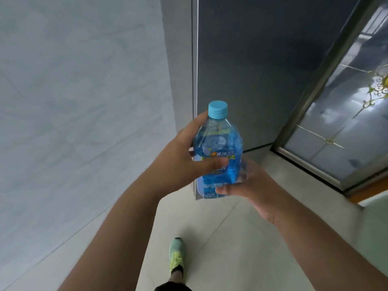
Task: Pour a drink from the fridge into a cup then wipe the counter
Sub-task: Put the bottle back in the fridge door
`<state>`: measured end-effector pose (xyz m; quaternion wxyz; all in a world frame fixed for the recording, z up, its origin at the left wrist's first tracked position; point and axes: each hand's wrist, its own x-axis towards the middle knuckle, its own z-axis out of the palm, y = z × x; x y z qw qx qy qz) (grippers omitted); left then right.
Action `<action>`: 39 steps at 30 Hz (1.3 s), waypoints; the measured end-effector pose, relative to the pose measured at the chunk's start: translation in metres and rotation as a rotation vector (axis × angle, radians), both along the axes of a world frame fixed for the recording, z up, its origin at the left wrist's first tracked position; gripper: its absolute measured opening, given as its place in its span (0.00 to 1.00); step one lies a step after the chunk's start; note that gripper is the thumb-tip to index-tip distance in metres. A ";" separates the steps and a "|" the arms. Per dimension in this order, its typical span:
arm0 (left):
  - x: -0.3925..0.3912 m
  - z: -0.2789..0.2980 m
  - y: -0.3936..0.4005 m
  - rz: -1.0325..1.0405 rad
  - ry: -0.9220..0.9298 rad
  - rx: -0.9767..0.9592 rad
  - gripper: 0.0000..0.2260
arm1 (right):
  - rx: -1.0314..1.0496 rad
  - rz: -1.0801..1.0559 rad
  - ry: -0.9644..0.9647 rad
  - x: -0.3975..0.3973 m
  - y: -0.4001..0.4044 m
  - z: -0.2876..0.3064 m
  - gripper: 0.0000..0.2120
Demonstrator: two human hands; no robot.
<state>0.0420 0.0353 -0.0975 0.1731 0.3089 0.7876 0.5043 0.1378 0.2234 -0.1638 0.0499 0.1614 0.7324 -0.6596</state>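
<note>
- Blue drink in a clear plastic bottle (218,156), its pale blue cap (218,109) screwed on, stood upright at the middle of the view, held in the air above the tiled floor (231,238).
- The left hand (184,158) wrapped the bottle's body from nine o'clock, thumb curled across the label.
- The right hand (249,185) cupped the base from five o'clock, fingers curled round the lower side.
- The dark fridge door (262,70) rose at twelve o'clock; a glass door (336,122) stood at three o'clock.
- A green shoe (177,257) showed at six o'clock.
- No cup or counter was in view.
- Judged step: carrying the bottle to the cup.
- Keeping it upright, capped and supported below would guard against slips.
</note>
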 end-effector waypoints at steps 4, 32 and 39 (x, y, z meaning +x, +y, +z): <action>-0.078 0.002 0.000 0.010 0.076 0.002 0.36 | 0.059 -0.057 -0.034 -0.074 0.000 0.008 0.37; -0.270 0.043 0.004 0.327 0.231 0.107 0.37 | 1.844 0.422 0.141 -0.310 0.025 0.085 0.23; -0.272 0.035 0.017 0.260 0.244 0.028 0.37 | 1.860 0.348 0.098 -0.305 0.012 0.077 0.22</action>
